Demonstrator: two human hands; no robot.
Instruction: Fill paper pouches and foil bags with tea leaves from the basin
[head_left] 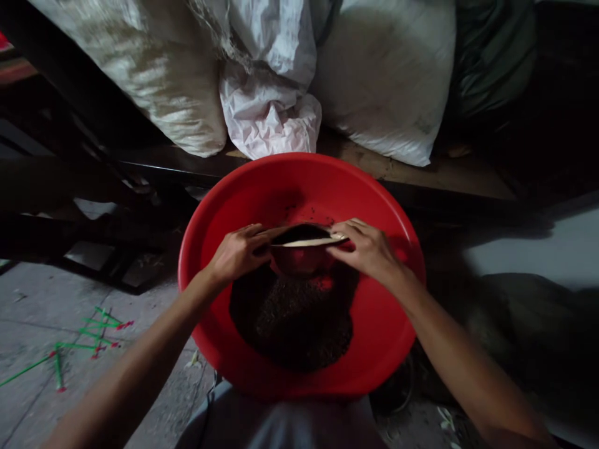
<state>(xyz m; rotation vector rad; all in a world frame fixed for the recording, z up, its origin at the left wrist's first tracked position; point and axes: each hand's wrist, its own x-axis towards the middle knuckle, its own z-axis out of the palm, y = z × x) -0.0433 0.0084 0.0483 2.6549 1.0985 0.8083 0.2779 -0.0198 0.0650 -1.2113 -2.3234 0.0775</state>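
A wide red basin (393,299) sits in front of me, above my lap. Inside it lies a heap of dark, loose, grainy material (299,324), too dim to name. My left hand (241,251) and my right hand (362,246) grip opposite ends of a bag (306,242), fingers closed on its edges. The bag's mouth gapes between them, with a pale front edge and a dark inside. It is held over the far part of the heap, and its lower part is hard to make out in the shadow.
Stuffed pale sacks (384,75) and a crumpled white sack (271,112) rest on a low wooden bench (468,171) behind the basin. Dark furniture legs (126,268) stand at left. Several green sticks with red ends (100,327) lie on the tiled floor (28,337).
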